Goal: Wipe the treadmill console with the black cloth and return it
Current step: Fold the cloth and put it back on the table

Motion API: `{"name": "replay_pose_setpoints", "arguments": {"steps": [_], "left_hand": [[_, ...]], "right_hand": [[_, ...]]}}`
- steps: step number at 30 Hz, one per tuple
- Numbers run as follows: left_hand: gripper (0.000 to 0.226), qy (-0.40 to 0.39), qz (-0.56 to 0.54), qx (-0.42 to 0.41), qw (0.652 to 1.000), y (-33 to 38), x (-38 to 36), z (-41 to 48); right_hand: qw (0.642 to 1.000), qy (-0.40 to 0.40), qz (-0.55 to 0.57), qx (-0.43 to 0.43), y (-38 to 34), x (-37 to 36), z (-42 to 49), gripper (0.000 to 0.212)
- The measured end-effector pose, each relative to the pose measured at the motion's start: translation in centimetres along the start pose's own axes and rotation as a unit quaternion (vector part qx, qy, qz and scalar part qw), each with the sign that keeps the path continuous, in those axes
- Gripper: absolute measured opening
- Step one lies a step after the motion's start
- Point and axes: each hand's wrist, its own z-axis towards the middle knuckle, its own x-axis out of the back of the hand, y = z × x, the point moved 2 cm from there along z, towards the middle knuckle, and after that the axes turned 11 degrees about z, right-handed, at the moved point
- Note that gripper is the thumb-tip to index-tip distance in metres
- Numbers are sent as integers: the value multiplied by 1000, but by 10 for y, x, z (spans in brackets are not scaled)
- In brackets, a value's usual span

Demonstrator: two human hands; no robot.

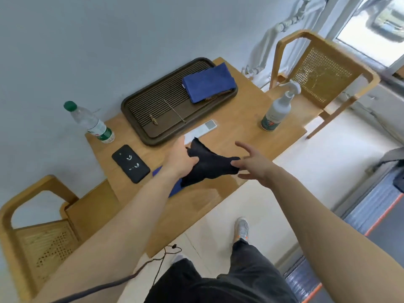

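Note:
The black cloth (207,166) hangs crumpled just above the wooden table (240,119), stretched between both hands. My left hand (180,159) grips its left end from above. My right hand (254,165) pinches its right corner between thumb and forefinger, the other fingers spread. Under the cloth a flat blue item (175,189) lies on the table, mostly hidden. The treadmill's dark belt with an orange stripe (376,219) shows at the right edge; its console is out of view.
On the table: a dark slatted tray (153,106) holding a folded blue cloth (208,83), a water bottle (91,122), a black phone (130,164), a white remote (202,130), a spray bottle (278,108). Wooden chairs stand at left (32,226) and back right (323,68).

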Motion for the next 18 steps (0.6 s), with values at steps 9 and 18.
{"name": "replay_pose_setpoints", "arguments": {"steps": [9, 18], "left_hand": [[96, -84, 72, 28, 994, 51, -31, -3], [20, -87, -198, 144, 966, 3, -48, 27]], "right_hand": [[806, -86, -561, 170, -57, 22, 43, 16], [949, -211, -234, -8, -62, 30, 107, 31]]}}
